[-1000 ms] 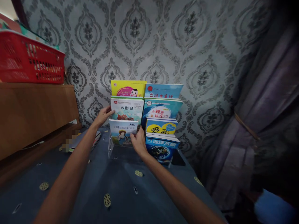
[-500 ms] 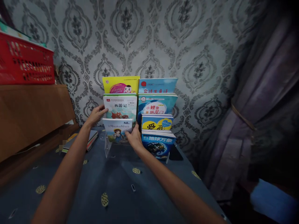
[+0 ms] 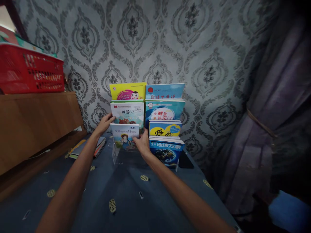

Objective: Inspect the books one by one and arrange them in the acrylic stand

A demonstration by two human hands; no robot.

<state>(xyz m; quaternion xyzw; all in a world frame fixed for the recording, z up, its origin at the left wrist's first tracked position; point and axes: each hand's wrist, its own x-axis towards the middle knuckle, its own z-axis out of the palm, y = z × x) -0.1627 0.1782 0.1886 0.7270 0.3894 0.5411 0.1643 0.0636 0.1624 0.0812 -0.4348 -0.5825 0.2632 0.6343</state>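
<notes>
A clear stand [image 3: 114,158] holds picture books in stepped rows, two columns wide. In the left column, my right hand [image 3: 143,144] pinches the lower right edge of a pale blue book with a girl on its cover [image 3: 124,132], thumb in front. Its other fingers are partly hidden behind that book. My left hand [image 3: 105,124] grips the left edge of the white book [image 3: 127,111] just behind, fingertips at its side. A yellow book [image 3: 127,89] rises at the back. In the right column stand a blue earth book [image 3: 166,153], a yellow-and-blue book [image 3: 165,128] and teal books [image 3: 166,110].
A few books [image 3: 85,147] lie flat on the dark blue patterned cloth [image 3: 128,200], left of the stand. A red basket [image 3: 48,71] sits on a wooden ledge [image 3: 39,123]. A dark flat object [image 3: 186,160] lies right of the stand. Patterned wall behind; tied curtain [image 3: 243,161] at right.
The view has shifted slightly, so everything sits a little further right and lower. Both hands keep their places at the books, and the front book looks almost unchanged.
</notes>
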